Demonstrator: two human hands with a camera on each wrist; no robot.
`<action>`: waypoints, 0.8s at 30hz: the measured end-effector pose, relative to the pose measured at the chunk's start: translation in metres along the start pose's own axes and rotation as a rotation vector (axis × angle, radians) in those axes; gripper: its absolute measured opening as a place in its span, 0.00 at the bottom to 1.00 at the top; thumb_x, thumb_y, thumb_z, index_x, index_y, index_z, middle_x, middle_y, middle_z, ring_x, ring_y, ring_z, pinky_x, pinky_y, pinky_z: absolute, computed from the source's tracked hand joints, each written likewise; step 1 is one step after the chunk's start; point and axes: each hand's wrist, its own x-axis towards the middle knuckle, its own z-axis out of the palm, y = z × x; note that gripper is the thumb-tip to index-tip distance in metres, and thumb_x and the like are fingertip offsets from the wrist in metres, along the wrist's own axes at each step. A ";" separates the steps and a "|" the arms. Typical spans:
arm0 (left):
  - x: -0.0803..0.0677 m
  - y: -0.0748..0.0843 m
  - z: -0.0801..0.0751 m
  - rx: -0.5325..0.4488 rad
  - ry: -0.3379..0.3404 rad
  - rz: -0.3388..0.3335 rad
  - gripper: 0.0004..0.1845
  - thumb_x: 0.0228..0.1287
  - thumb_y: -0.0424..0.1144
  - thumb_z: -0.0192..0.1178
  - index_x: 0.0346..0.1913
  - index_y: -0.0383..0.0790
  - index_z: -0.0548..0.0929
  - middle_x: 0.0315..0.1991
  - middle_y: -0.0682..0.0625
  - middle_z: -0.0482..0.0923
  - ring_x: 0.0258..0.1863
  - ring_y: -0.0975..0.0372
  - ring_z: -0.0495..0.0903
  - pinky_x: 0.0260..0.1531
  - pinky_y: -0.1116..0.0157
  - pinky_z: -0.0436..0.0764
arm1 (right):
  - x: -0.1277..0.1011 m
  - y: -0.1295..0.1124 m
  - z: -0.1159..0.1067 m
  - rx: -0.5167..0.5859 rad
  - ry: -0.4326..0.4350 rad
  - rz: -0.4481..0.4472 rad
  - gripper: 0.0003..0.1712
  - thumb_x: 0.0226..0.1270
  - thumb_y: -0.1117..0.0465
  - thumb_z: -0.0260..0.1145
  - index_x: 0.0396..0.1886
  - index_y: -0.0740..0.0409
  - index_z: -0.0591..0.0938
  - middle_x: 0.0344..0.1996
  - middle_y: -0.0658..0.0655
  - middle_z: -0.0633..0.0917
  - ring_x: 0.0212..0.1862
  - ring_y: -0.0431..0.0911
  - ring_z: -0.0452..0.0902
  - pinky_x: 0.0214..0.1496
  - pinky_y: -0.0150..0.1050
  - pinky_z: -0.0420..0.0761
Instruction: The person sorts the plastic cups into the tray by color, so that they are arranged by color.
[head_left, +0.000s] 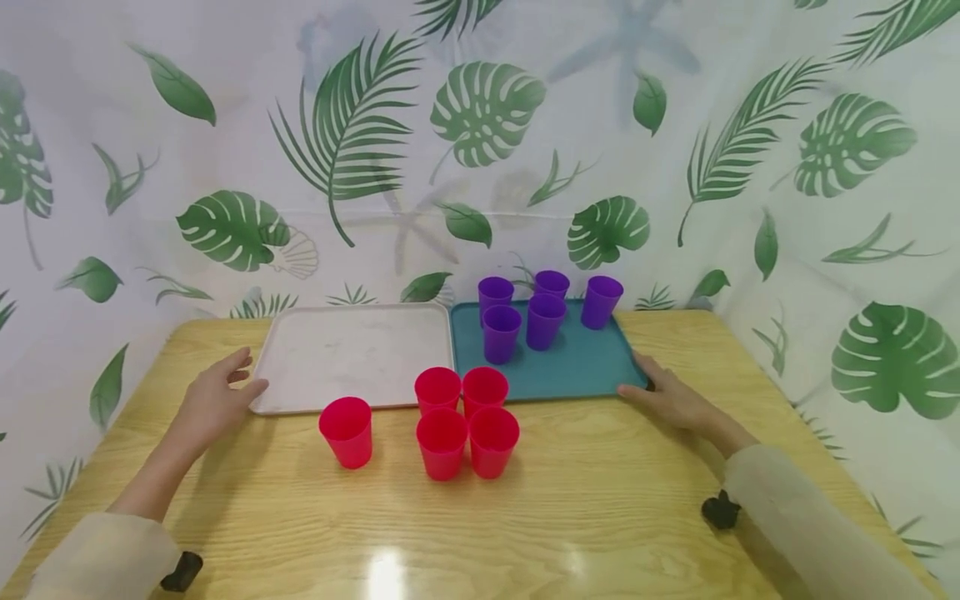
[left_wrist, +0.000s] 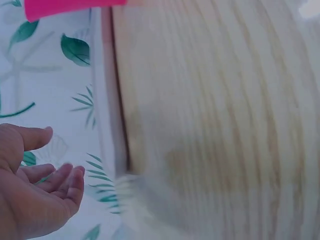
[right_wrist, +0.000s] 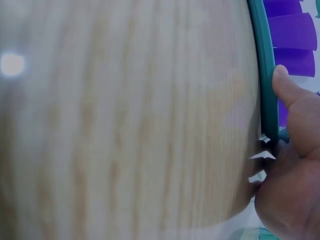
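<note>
My left hand [head_left: 217,396] is at the left side of a white tray [head_left: 352,358], thumb and fingers apart. In the left wrist view, this hand [left_wrist: 42,187] has loosely bent fingers and nothing between them. At the near right corner of a teal tray [head_left: 577,375], my right hand [head_left: 671,400] grips the rim. The right wrist view shows the thumb over the teal rim [right_wrist: 267,75] and the other fingers at its outer side. Several purple cups [head_left: 501,337] stand upright on the teal tray.
Both trays lie side by side at the back of the wooden table [head_left: 300,533]. Before them stand several red cups in a close group [head_left: 442,446], with one red cup [head_left: 348,433] apart to the left. A leaf-patterned cloth [head_left: 480,200] hangs behind the table.
</note>
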 end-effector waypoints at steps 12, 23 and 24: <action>-0.042 0.050 0.013 -0.192 -0.034 0.132 0.38 0.79 0.51 0.57 0.80 0.32 0.59 0.72 0.34 0.70 0.66 0.40 0.75 0.59 0.50 0.81 | -0.003 -0.007 0.001 0.001 0.009 0.044 0.53 0.80 0.40 0.56 0.84 0.64 0.40 0.81 0.75 0.41 0.79 0.72 0.28 0.75 0.71 0.30; -0.060 0.059 0.036 -0.310 -0.150 0.123 0.47 0.69 0.47 0.70 0.81 0.31 0.57 0.77 0.34 0.62 0.71 0.40 0.68 0.65 0.51 0.76 | 0.001 0.001 0.002 -0.019 -0.004 0.032 0.55 0.79 0.37 0.56 0.84 0.64 0.39 0.81 0.75 0.40 0.80 0.71 0.29 0.76 0.69 0.28; -0.061 0.060 0.037 -0.316 -0.147 0.127 0.47 0.68 0.47 0.70 0.81 0.31 0.57 0.77 0.34 0.62 0.71 0.40 0.68 0.66 0.49 0.74 | 0.001 -0.001 0.002 -0.022 -0.002 0.028 0.54 0.80 0.39 0.56 0.84 0.65 0.39 0.81 0.75 0.40 0.80 0.72 0.30 0.76 0.69 0.28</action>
